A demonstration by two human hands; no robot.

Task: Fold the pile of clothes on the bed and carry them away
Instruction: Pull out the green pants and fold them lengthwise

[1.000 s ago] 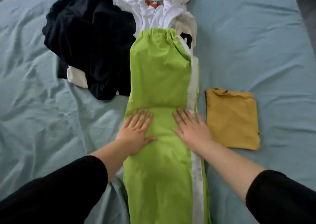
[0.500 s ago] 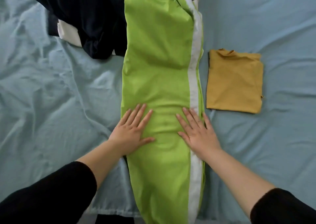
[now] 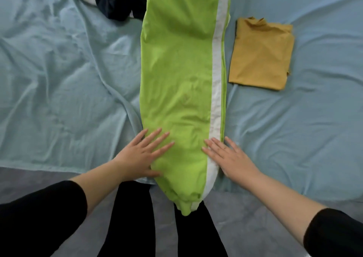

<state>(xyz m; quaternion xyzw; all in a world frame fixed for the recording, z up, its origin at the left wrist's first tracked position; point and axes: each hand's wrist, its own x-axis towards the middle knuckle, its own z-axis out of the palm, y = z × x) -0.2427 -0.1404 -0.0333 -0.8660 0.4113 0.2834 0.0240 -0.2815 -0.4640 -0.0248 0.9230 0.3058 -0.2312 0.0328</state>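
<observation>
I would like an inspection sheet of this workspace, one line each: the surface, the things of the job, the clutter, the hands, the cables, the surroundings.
Surface: bed sheet, light blue and wrinkled.
Job's things: green trousers with a white side stripe lie lengthwise, cuff end hanging over the bed's near edge; folded mustard garment to their right; unfolded dark clothes at top left.
Clutter: nothing seen.
Hands: left hand flat on the trousers' left edge; right hand flat at the stripe side, fingers straight.
Cables: nothing seen.
Surroundings: grey floor; the person's legs in black.
</observation>
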